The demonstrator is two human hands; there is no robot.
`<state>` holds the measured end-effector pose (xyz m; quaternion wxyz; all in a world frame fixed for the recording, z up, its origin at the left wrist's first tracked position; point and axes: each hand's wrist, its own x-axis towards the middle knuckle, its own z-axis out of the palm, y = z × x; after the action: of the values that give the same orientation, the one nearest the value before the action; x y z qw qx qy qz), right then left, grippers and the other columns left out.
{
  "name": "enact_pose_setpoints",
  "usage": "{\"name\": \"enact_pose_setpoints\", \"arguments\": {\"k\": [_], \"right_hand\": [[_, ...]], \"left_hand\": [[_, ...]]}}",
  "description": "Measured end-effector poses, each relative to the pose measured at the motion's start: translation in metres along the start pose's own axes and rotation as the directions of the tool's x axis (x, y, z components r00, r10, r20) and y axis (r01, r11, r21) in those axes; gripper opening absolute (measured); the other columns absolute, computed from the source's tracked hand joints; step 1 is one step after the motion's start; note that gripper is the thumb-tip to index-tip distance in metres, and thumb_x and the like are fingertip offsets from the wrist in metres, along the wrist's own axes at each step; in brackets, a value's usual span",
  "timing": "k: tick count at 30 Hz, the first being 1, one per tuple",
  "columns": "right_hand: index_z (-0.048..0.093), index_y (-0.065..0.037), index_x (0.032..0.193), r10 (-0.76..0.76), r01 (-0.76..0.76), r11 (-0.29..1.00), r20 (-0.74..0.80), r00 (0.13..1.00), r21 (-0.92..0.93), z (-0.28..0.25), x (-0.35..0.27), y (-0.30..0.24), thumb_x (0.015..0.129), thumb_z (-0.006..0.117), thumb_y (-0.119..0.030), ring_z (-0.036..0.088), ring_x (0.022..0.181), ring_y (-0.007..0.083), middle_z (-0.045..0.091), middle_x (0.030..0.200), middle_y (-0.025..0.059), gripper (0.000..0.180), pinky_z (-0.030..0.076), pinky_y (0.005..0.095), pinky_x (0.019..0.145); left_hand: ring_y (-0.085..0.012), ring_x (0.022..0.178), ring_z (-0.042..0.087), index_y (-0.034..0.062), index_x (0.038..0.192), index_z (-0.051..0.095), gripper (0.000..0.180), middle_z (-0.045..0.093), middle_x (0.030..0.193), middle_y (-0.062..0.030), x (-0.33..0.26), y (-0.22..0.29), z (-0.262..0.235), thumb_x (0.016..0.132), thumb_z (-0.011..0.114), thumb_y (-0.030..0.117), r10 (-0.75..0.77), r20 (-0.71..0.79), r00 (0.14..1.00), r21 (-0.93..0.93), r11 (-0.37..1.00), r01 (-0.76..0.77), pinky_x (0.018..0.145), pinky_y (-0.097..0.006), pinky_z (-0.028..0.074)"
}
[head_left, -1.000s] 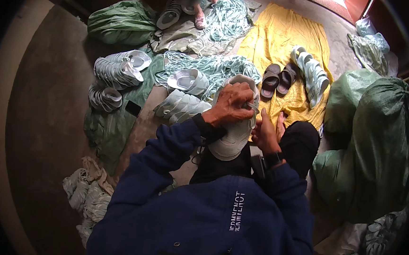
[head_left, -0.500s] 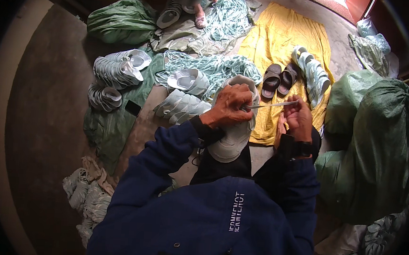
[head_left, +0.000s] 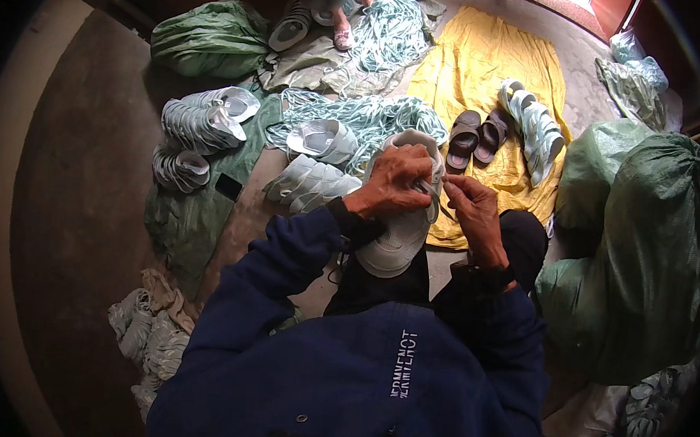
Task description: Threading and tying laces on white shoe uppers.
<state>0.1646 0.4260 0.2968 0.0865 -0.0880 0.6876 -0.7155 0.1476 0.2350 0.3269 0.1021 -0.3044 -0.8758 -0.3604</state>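
A pale grey-white shoe upper lies over my lap between my knees, toe toward me. My left hand is closed around its lacing area, fingers curled on the opening's edge. A flat white shoelace hangs loosely by those fingers. At the shoe's right edge, my right hand pinches with thumb and forefinger; the lace end there is mostly hidden by the fingertips.
Stacked shoe uppers and a heap of pale blue laces lie ahead. Dark slippers and more uppers sit on a yellow cloth. Green sacks stand right; a phone lies left. Another person's foot shows beyond.
My right hand has moved left, from holding the lace stretched out to the right, to the shoe's edge. The lace is no longer taut; my left hand stays on the shoe.
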Motion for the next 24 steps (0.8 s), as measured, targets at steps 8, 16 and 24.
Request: {"name": "enact_pose_setpoints", "arguments": {"k": [8, 16, 24], "right_hand": [[0.068, 0.002, 0.096, 0.136, -0.138, 0.989, 0.043, 0.990, 0.049, -0.006, 0.000, -0.013, 0.089, 0.062, -0.011, 0.050, 0.065, 0.0031, 0.061, 0.074, -0.0030, 0.016, 0.039, 0.0183, 0.058], [0.070, 0.001, 0.089, 0.159, -0.159, 0.987, 0.021, 0.987, -0.008, -0.006, 0.012, -0.009, 0.083, 0.065, -0.011, 0.051, 0.062, 0.0038, 0.062, 0.070, -0.0015, 0.014, 0.041, 0.0208, 0.055], [0.068, 0.002, 0.085, -0.020, 0.004, 0.941, -0.043, 0.999, -0.340, 0.000, 0.015, -0.017, 0.079, 0.063, -0.010, 0.063, 0.064, 0.0112, 0.067, 0.071, 0.0082, 0.014, 0.049, 0.0265, 0.060]], "left_hand": [[-0.0265, 0.075, 0.052, 0.0103, 0.070, 0.053, 0.023, 0.050, 0.076, -0.0060, 0.000, 0.000, 0.002, 0.058, 0.067, 0.025, 0.016, -0.010, 1.000, 0.020, 1.000, -0.015, 0.065, -0.039, 0.034], [-0.0265, 0.076, 0.051, 0.0117, 0.071, 0.054, 0.024, 0.049, 0.076, -0.0062, -0.001, 0.000, 0.003, 0.058, 0.067, 0.027, 0.013, -0.011, 1.000, 0.032, 0.999, -0.012, 0.066, -0.039, 0.034], [-0.0279, 0.078, 0.050, 0.0130, 0.073, 0.053, 0.027, 0.049, 0.079, -0.0069, 0.002, 0.002, 0.002, 0.058, 0.068, 0.030, 0.091, -0.038, 0.995, -0.037, 0.995, -0.093, 0.065, -0.040, 0.032]]}}
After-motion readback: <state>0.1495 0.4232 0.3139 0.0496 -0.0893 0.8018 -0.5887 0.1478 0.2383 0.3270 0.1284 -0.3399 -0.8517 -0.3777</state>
